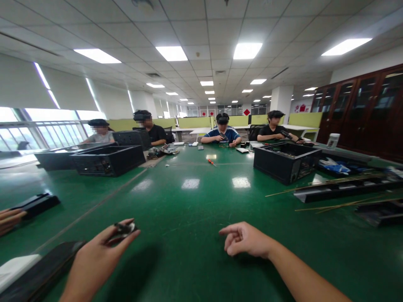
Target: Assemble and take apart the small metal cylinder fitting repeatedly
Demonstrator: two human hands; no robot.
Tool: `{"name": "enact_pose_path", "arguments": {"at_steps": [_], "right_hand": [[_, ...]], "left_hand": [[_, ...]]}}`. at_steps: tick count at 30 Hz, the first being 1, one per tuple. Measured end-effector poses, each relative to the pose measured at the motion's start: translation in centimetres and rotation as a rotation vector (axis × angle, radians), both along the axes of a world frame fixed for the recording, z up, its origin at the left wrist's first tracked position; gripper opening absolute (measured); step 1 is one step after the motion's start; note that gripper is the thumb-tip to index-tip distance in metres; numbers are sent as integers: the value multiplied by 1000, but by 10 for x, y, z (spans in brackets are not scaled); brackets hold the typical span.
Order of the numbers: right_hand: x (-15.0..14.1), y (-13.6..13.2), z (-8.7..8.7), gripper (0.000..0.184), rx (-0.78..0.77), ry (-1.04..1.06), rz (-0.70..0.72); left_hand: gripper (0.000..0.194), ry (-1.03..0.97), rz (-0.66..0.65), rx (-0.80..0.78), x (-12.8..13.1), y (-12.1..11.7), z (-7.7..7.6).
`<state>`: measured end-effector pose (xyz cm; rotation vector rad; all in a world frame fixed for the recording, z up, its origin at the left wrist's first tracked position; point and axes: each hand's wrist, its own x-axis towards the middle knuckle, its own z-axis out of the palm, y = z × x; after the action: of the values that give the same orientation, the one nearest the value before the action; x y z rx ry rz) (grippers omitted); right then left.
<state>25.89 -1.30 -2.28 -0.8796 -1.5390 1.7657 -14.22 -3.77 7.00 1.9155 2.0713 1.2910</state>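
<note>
My left hand [103, 251] is raised above the green table at the lower left. Its thumb and fingers pinch a small dark part [126, 229] with a pale, shiny middle; its exact kind is not clear. Right of centre, my right hand [247, 241] hovers low over the tabletop. The index finger stretches out to the left and the others are loosely curled, with no object visible in them. Beside my left forearm lies a long dark flat object [47, 268], partly cut off by a white object [17, 268].
Black computer cases [108, 161] stand left, and another case [285, 161] right. An orange screwdriver [211, 162] lies mid-table on the green tabletop [176, 201]. Thin rods [315, 186] and dark trays fill the right side. Another person's hand [11, 220] shows left; several people sit opposite.
</note>
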Motion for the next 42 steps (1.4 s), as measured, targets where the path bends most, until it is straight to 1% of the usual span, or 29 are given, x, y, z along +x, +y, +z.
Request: {"name": "enact_pose_path", "arguments": {"at_steps": [1,2,3,4,5,7,9,10,12,14,15,18,20,26,30,34,40,42], "right_hand": [[-1,0,1,76,6,-3,-26],[-1,0,1,76,20,-7,-59],[-2,0,2,74,44,-13,-97],[-2,0,4,72,79,-23,-141],[-2,0,5,69,122,-40,-188],[-1,0,8,63,224,-95,-277],[-1,-2,11,57,331,-168,-336],[-1,-3,12,55,384,-209,-354],[-2,-7,15,53,482,-305,-384],[-5,-13,19,52,571,-415,-432],[-6,-16,21,50,602,-455,-459],[-11,-22,25,47,663,-519,-460],[-13,-25,27,43,705,-533,-439],[-14,-30,30,20,781,-556,-395],[-15,-32,30,18,802,-534,-402],[-16,-33,30,15,810,-511,-408],[-17,-32,29,5,819,-520,-409],[-18,-31,27,4,818,-525,-412]], "left_hand": [[45,-10,-23,-4,22,7,7],[48,-27,-74,-4,46,14,12],[47,-42,-121,7,69,21,14],[44,-47,-192,19,91,26,13],[40,-38,-275,30,111,31,8],[32,16,-454,50,144,38,-7],[30,82,-603,56,165,41,-27],[32,103,-655,49,171,42,-36],[39,107,-720,11,178,40,-51],[45,70,-738,-29,179,36,-59],[44,50,-737,-47,179,33,-60],[30,18,-743,-71,180,26,-58],[26,10,-767,-70,181,22,-56],[24,-11,-833,-19,180,20,-56],[26,-17,-846,-1,181,19,-58],[24,0,-853,-1,183,17,-57],[26,-4,-862,-7,184,17,-58],[28,4,-868,-13,183,18,-59]]}}
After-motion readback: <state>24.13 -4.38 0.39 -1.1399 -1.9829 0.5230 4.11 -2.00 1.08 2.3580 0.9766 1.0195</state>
